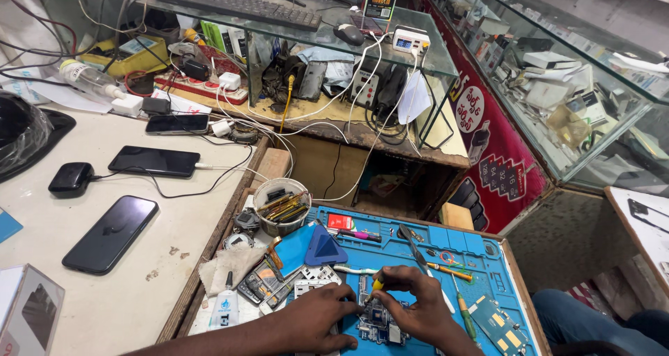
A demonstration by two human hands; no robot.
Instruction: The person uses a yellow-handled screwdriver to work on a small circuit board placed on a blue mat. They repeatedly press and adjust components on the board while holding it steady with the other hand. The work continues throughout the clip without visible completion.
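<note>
An opened phone board [376,322] lies on a blue work mat [453,248] at the bottom centre. My left hand [317,319] rests on the board's left side, fingers pressing it down. My right hand [414,307] pinches a small yellow-handled screwdriver [377,284] with its tip on the board. A white toothbrush [352,269] lies just beyond my fingers.
A round tin of tools [281,204], a blue triangular pick [324,246], tweezers [416,253], a glue bottle [224,304] and a green circuit board [498,324] surround the mat. Three dark phones [111,232] lie on the white counter at left. Glass display cases [557,70] stand at right.
</note>
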